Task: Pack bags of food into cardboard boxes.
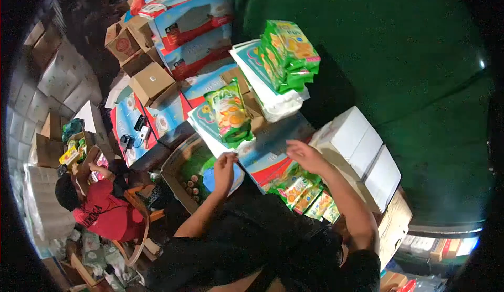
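My left hand [225, 172] is at the near edge of a white-and-green flat stack [202, 123], fingers curled. Whether they pinch that edge cannot be made out. On the stack lies a green snack packet [230, 112] with a picture of yellow-orange food. My right hand [309, 156] hovers over the blue-and-red carton [271, 156] with fingers apart and nothing in them. Just below it, several similar green packets [305, 197] lie in a row against my front. Farther off, a pile of green packets [289, 51] rests on another white-and-green stack [248, 61].
White boxes [354, 142] stand at my right, by a green wall [393, 55]. Printed cartons [193, 28] rise behind. A small brown box [152, 81] and chargers [141, 130] sit on cartons. An open container [173, 174] is at left. A person in red [112, 213] sits farther left.
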`<state>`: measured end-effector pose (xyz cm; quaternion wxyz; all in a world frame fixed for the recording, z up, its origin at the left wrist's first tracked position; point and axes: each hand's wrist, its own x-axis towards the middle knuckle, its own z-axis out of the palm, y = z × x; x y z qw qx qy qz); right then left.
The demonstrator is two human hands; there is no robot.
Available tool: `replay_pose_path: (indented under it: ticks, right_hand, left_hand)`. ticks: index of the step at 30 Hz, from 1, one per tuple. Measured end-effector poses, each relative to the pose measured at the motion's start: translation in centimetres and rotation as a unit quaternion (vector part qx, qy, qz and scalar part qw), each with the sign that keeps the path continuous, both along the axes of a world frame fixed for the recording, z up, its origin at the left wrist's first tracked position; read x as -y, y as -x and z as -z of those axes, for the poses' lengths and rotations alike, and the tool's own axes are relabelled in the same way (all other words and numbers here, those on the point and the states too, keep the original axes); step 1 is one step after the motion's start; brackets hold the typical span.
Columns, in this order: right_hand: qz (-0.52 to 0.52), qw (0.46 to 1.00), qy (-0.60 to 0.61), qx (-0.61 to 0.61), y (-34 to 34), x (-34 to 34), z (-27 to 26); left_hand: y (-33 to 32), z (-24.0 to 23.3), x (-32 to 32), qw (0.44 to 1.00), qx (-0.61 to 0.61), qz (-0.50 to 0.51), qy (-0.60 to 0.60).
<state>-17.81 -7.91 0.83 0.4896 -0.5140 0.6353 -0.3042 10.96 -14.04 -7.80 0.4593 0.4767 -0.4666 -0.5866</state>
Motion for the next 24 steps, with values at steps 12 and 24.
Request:
replay_pose_path:
  ticks: [12,24]
  right_hand:
    - [0.124,0.984,0.087,-0.091,-11.0,15.3,7.0]
    - [0.160,0.986,-0.012,-0.055,-9.9,11.2,2.9]
  left_hand:
    - [-1.3,0.4,10.1,0.993,-0.064,0.044,-0.090]
    - [-0.1,-3.7,6.9,0.986,-0.106,0.057,-0.114]
